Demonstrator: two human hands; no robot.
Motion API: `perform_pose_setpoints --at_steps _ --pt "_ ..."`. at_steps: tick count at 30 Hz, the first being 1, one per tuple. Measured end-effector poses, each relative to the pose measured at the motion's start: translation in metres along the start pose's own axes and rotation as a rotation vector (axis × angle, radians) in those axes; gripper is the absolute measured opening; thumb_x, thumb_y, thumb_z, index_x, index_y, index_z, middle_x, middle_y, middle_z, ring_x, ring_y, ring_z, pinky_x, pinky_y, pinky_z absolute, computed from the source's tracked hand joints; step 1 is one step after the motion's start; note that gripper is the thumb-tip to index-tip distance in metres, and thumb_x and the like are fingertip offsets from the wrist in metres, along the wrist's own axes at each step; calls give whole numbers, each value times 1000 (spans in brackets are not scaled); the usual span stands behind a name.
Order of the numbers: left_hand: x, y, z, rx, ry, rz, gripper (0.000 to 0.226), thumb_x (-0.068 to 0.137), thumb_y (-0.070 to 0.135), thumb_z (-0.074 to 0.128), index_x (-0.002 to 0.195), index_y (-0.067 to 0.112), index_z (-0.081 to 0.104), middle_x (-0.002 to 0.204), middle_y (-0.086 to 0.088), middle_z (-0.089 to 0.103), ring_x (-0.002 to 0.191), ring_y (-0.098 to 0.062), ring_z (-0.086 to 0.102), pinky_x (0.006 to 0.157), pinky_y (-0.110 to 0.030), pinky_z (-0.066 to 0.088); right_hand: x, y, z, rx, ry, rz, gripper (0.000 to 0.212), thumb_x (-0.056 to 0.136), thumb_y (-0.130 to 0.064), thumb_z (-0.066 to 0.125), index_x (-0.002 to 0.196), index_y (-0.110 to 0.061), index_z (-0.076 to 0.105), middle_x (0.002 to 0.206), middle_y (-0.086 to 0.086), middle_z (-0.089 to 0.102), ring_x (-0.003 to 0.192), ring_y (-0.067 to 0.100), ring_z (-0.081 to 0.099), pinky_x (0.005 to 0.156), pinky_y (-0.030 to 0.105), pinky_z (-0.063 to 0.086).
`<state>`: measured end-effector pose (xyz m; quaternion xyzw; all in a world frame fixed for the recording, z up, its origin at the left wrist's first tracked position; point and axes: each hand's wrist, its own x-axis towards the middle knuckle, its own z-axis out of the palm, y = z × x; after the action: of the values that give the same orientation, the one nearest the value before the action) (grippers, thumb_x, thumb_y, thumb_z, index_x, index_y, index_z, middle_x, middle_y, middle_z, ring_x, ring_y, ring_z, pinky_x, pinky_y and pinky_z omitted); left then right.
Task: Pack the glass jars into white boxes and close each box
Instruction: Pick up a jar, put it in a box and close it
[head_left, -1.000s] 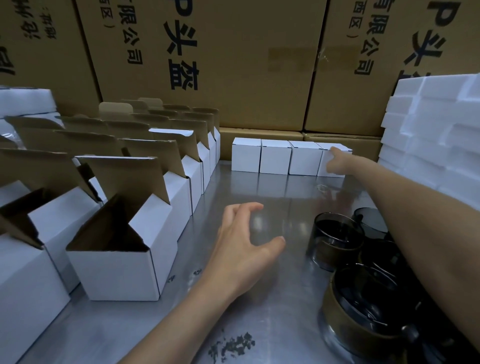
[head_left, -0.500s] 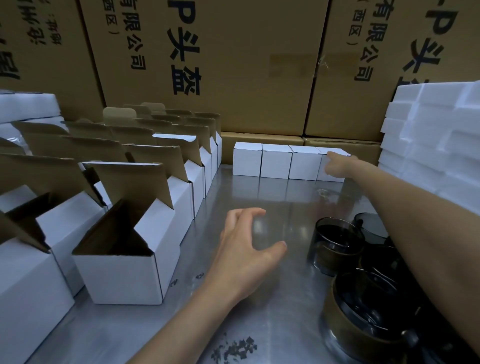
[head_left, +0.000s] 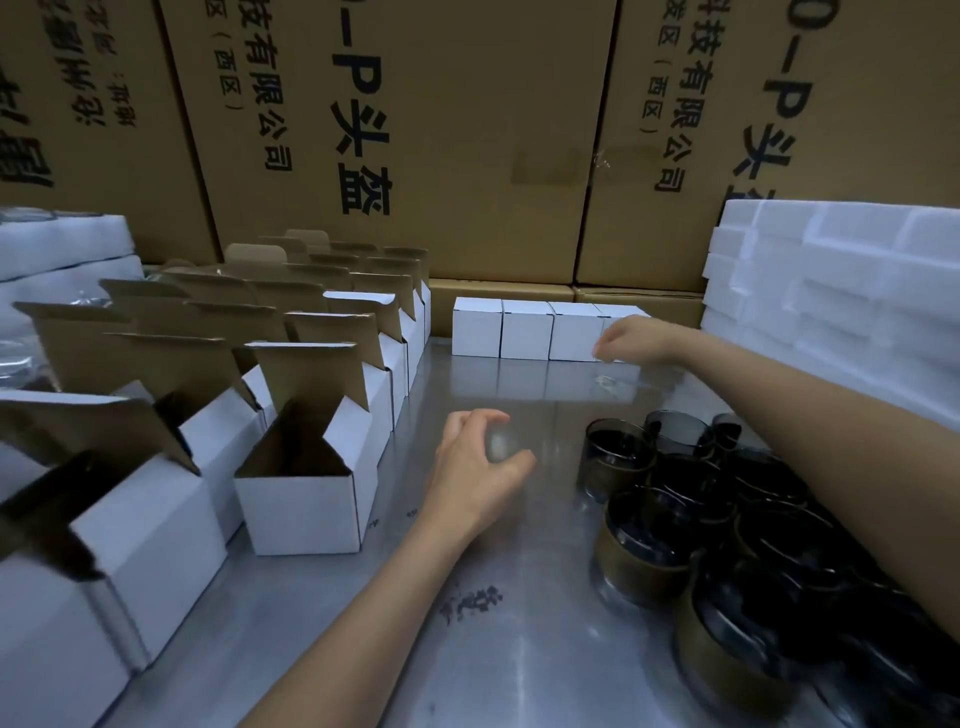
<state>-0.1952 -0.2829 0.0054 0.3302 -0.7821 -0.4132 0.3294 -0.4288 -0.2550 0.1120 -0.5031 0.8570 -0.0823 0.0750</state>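
Centrally, the left hand (head_left: 480, 475) hovers over the metal surface (head_left: 519, 649), fingers loosely curled, grasping nothing. Right hand (head_left: 631, 340) sits before the closed white boxes (head_left: 524, 332) along the far edge, apparently empty. Glass jars (head_left: 675, 493) cluster near the right edge; open white boxes (head_left: 306, 493) line the left edge.

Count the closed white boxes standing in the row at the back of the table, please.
4, side by side: closed white cardboard boxes at, and, the last partly behind the right hand. None seems hidden.
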Motion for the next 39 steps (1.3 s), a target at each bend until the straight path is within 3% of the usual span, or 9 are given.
perform_pose_setpoints --at_steps 5,10,14,18,24,29,31,35,39 --pt "-14 7 -6 -59 77 -8 29 85 17 63 114 19 59 116 4 46 107 -12 48 90 -22 37 -65 -23 1 54 -118 -158 45 93 -50 49 106 -10 65 113 1 60 111 19 53 99 34 38" --pt "-52 12 -17 -214 93 -2 24 85 8 63 103 23 59 107 6 49 103 -10 49 82 -15 34 -99 -34 17 -9 -235 -127 72 80 -54 67 137 -17 42 135 3 48 124 22 47 106 38 37" --pt "-84 13 -29 -283 143 4 23 86 6 63 102 22 61 106 7 54 100 -8 52 73 -4 38 -106 -43 28 -252 -147 -100 69 77 -37 73 137 -22 42 137 7 45 125 28 43 102 43 41" --pt "-110 11 -42 -284 116 19 21 87 8 63 99 25 61 108 4 58 100 -7 55 75 -4 41 -111 -51 31 -192 -94 -46 60 78 -28 74 130 -20 47 131 5 52 117 26 50 91 37 46" --pt "-132 10 -54 -224 92 39 28 83 5 66 98 28 59 110 3 57 102 -9 54 78 -8 42 -130 -90 45 -201 51 -6 60 78 -58 65 121 -17 52 121 6 59 108 26 55 82 35 48" --pt "-140 4 -58 -91 80 117 38 80 1 66 110 22 56 112 4 52 98 5 51 79 -2 40 -158 -141 75 -315 238 -59 64 80 -72 49 110 -16 57 107 5 63 94 25 59 67 31 39" --pt "-142 2 -61 -98 96 113 39 80 2 66 113 19 55 115 2 54 101 3 52 84 -4 41 -170 -152 83 -253 261 -61 68 81 -74 45 115 -16 54 112 6 61 101 27 59 69 33 39" --pt "-144 3 -63 -102 53 106 49 78 7 72 123 16 54 120 0 53 110 -10 55 96 -29 48 -197 -143 94 173 280 16 74 83 -73 41 135 -20 42 129 5 56 116 27 54 86 37 44" --pt "-140 0 -62 -110 49 105 55 76 9 75 125 18 51 124 3 52 112 -8 54 97 -22 45 -221 -116 122 584 251 -11 79 85 -50 61 148 -19 24 146 0 43 130 16 45 103 34 38"
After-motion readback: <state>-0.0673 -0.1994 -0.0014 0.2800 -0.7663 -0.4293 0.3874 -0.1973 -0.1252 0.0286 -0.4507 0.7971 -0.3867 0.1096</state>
